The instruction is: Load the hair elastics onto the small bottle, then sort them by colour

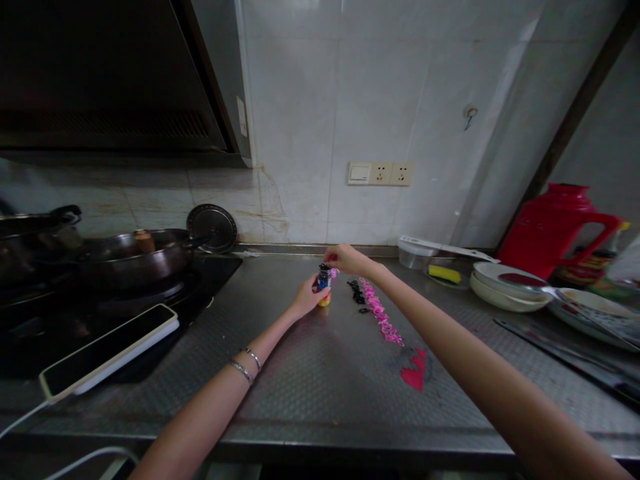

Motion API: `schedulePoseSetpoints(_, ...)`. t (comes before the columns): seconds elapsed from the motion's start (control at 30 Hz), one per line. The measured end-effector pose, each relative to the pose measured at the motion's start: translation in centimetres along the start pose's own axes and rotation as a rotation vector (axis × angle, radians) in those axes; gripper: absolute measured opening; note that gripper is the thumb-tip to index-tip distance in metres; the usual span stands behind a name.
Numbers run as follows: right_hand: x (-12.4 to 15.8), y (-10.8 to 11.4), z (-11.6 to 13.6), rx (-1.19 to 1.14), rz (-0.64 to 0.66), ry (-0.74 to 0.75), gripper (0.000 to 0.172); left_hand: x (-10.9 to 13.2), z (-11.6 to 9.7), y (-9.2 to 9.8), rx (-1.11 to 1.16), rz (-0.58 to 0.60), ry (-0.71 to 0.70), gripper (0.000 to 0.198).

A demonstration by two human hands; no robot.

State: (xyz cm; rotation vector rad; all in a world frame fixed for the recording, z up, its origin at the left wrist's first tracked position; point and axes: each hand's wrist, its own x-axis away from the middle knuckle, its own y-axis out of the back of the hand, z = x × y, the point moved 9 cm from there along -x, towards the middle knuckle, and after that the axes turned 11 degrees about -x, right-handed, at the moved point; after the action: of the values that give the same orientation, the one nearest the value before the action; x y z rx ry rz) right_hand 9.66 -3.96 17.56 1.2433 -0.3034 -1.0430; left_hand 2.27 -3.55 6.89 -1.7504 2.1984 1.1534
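Jar (325, 283), small, with dark, blue and yellow-orange bands from mouth to base, stands upright near the middle of the metal tabletop (295, 373). The left hand (307, 298) is closed around its side, thumb in front. The right hand (344, 259) lies at the mouth, its fingers bent close together; whether they grip a piece cannot be told. To the right of the jar, a cluster of black pieces (357, 291) lies beside a long row of pink pieces (377, 310), with red hearts (415, 370) nearer the front edge. At left, a phone (107, 350) rests partly over the black stove (200, 283); at right stand stacked bowls (505, 293) and a red flask (550, 230).
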Motion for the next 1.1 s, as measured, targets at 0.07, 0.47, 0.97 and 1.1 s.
schedulePoseSetpoints(0.07,0.1,0.1,-0.1,0.019,-0.011,-0.035,0.018,0.0,0.0,0.0,-0.005,0.001,-0.001,0.031)
schedulePoseSetpoints(0.47,1.6,1.0,1.1,0.005,-0.077,-0.001,0.027,0.0,0.1,0.1,-0.044,-0.008,0.004,0.035)
schedulePoseSetpoints(0.97,1.4,-1.1,0.5,0.055,0.049,-0.08,0.059,0.0,0.0,0.1,-0.043,-0.005,0.002,0.032)
schedulePoseSetpoints(1.1,0.2,-2.0,0.0,0.122,0.187,-0.147,0.055,0.0,0.1,0.0,-0.048,-0.006,-0.006,0.032)
